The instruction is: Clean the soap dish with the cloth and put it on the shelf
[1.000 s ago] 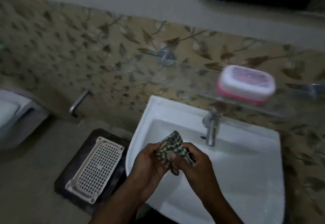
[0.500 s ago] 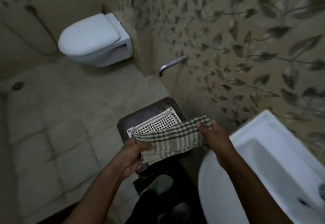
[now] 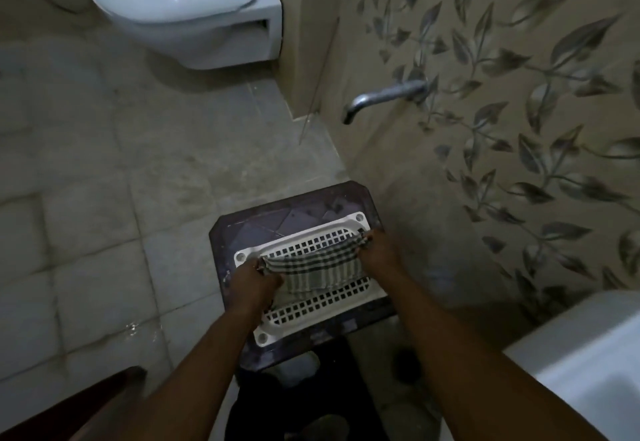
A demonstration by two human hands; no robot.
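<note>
A checked cloth is stretched flat between my two hands, just over a white perforated plastic tray that lies on a dark low stool. My left hand pinches the cloth's left end and my right hand pinches its right end. The cloth's middle sags onto or close above the tray; I cannot tell if it touches. The soap dish and the shelf are out of view.
A white wall-hung toilet is at the top left. A metal tap juts from the leaf-patterned wall. The white basin's corner shows at the bottom right. The floor is grey tile. A dark edge sits bottom left.
My view swung from the basin and the shelf with the pink soap dish down to the floor. The bunched cloth got spread out and lowered over the white tray on the stool.
</note>
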